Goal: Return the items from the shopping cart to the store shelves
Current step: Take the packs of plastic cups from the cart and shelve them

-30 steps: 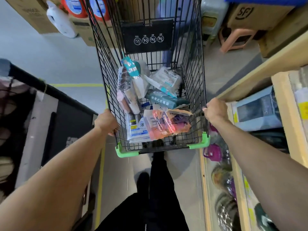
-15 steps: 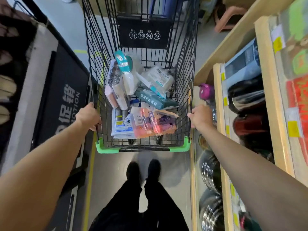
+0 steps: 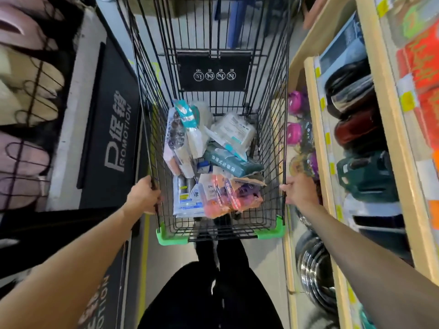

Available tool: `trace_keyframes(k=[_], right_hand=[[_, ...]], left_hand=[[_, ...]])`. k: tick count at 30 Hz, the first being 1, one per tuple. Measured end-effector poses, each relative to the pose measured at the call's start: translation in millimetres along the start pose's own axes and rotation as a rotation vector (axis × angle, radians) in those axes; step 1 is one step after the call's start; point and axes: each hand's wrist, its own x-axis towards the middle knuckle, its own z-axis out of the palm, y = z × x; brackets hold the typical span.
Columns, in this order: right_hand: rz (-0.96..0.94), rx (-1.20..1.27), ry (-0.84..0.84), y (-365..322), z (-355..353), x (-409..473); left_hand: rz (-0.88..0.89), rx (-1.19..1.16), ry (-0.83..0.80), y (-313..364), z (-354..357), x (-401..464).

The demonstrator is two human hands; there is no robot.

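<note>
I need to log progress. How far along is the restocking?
Done: nothing that shows; the cart holds a pile of packets. In hand: the left hand and right hand each grip a side rim of the cart beside the shelves, neither holding an item. Left: every packet in sight needs shelving.

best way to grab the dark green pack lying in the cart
Take the dark green pack across its narrow width near the middle, coming straight down from above, since the shopping cart has wire walls all round. It lies flat on the pile with its long face up. A white packet overlaps its far end, so keep your grip on the nearer, clear part.
</note>
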Motion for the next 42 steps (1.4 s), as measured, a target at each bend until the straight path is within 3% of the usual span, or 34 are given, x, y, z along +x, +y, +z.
trace_keyframes(k=[3, 5, 8, 10, 13, 17, 20, 23, 26, 29, 33, 37, 39, 42], right_hand=[[-0.092, -0.043, -0.009, 28.5, 6.3, -30.8], [-0.193, -0.163, 0.001, 40.8, 5.0, -46.8], [-0.343, -0.499, 0.121, 40.0, 1.3, -66.7], [-0.502, -0.580, 0.186, 35.8, 14.2, -74.4], [-0.624, -0.403, 0.133, 17.7, 46.8, -73.9], [-0.374, 0.085, -0.041, -20.9, 84.4, -53.1], [-0.102, 0.414, -0.009, -31.6, 102.8, -24.2], [0.155, 0.532, -0.056, -27.6, 114.0, 8.2], [0.057, 0.354, -0.088, -23.1, 123.2, 34.3], [-0.123, 0.121, -0.089, -23.6, 131.7, 52.3], [-0.283, -0.072, -0.032, -28.7, 134.2, 58.6], [-0.435, -0.260, -0.008, -26.4, 130.5, 59.3], [-0.431, -0.261, 0.017, -27.2, 122.9, 56.1], [-0.391, -0.137, 0.121, -34.6, 98.7, 49.9]], left_hand=[[0.052, 0.241, -0.032, -15.9, -8.6, -30.0], [0.141, 0.533, 0.084, -18.9, -14.6, -47.9], [0.391, 0.684, 0.290, -28.6, -12.7, -73.0], [0.466, 0.600, 0.441, -38.2, -4.5, -84.3], [0.511, 0.214, 0.603, -20.6, 9.2, -87.2], [0.528, -0.085, 0.334, 41.5, 38.2, -55.4], [0.346, -0.275, 0.258, 78.9, 57.4, -26.2], [0.113, -0.465, 0.260, 102.0, 68.7, -0.9], [0.001, -0.607, 0.223, 119.3, 77.3, 23.1], [-0.006, -0.564, 0.281, 127.7, 79.2, 47.1], [-0.031, -0.427, 0.389, 128.4, 78.5, 65.9], [-0.064, -0.154, 0.380, 127.2, 73.3, 73.5], [-0.071, -0.101, 0.322, 129.6, 68.3, 72.8], [0.034, -0.317, 0.268, 144.7, 63.4, 60.6]])
